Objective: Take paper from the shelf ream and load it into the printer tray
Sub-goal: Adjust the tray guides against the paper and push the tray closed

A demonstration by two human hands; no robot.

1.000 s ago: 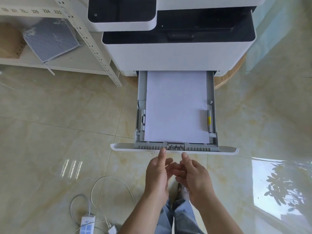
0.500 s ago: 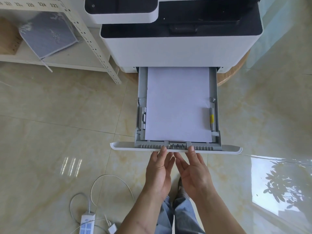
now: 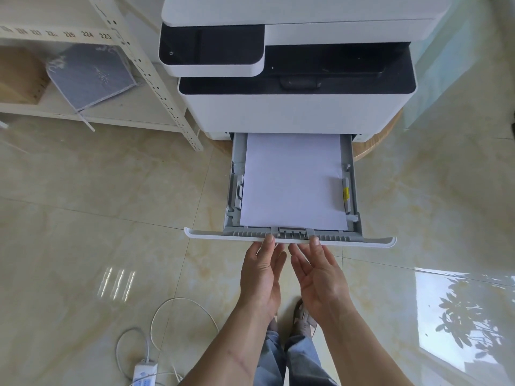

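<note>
The grey printer tray (image 3: pixel 354 174) stands pulled out of the white printer (image 3: pixel 295 110), with a flat stack of white paper (image 3: pixel 292 182) lying in it. Its white front lip (image 3: pixel 370 242) faces me. My left hand (image 3: pixel 262 277) and my right hand (image 3: pixel 317 277) are side by side just below the lip, fingers stretched out. Their fingertips touch the middle of the lip and both hands hold nothing. On the shelf at the left lies a grey wrapped ream (image 3: pixel 89 73), tilted.
A cream metal shelf post (image 3: pixel 164 93) slants down beside the printer's left side. A brown box (image 3: pixel 19 76) sits at the far left of the shelf. A white power strip with looping cables (image 3: pixel 145 371) lies on the glossy tiled floor near my feet (image 3: pixel 303 319).
Both hands opened from a loose clasp, stretched forward and came to touch the tray's front lip. The view tilted up, showing more of the printer's top.
</note>
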